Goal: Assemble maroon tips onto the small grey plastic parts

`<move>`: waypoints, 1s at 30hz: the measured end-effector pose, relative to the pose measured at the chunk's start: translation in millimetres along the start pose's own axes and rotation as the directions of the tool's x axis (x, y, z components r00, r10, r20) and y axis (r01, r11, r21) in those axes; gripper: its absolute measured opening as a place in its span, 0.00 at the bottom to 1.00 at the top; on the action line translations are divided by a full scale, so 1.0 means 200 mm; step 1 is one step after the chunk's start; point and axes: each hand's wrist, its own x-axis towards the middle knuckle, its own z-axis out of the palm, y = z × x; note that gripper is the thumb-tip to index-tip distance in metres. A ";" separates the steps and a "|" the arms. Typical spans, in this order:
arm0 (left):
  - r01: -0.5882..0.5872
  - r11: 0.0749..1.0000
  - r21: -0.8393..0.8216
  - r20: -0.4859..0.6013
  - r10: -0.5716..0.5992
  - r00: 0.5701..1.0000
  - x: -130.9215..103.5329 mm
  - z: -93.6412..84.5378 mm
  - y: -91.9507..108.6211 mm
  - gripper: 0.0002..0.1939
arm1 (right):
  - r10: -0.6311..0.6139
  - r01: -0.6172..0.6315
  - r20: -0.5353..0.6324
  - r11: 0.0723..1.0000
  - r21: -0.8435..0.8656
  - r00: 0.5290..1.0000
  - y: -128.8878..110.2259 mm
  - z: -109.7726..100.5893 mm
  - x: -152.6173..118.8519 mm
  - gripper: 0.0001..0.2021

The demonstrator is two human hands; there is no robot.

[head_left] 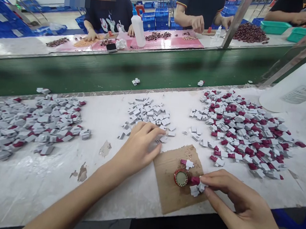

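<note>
My left hand (142,145) reaches to the near edge of a small heap of light grey plastic pieces (150,110). Its thumb and index finger are apart, and the other fingertips are hidden behind the hand. Between the thumb and fingers of my right hand (239,199) is a grey and maroon plastic piece (201,186), above a cardboard sheet (167,197). On the cardboard, a round red-rimmed cap (181,178) lies just left of that piece. Another grey and maroon piece (189,164) rests behind the cap.
Larger piles of grey and maroon pieces lie left (35,123) and right (247,129). A big white bottle (295,85) lies tilted at the right. Beyond runs a green conveyor belt (97,76) with a few pieces; co-workers sit across it, and a metal post (237,22) stands there.
</note>
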 end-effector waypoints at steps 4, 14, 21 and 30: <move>0.029 0.998 0.059 -0.018 -0.028 0.999 0.05 0.04 0.02 0.13 | -0.014 0.014 0.004 1.000 0.009 1.000 0.00 0.01 0.01 0.05; -0.022 0.991 0.130 -0.028 0.026 0.999 0.17 0.10 0.07 0.07 | -0.023 0.024 0.068 1.000 -0.020 0.997 0.00 0.03 -0.03 0.09; -0.008 0.973 0.232 -0.019 0.013 1.000 0.18 0.16 0.07 0.04 | -0.140 0.142 0.043 0.988 -0.055 0.989 -0.02 0.07 0.00 0.10; -0.119 0.969 0.215 -0.046 0.131 0.990 0.17 0.13 0.09 0.09 | -0.134 0.136 0.059 0.990 -0.032 0.989 -0.03 0.08 0.01 0.14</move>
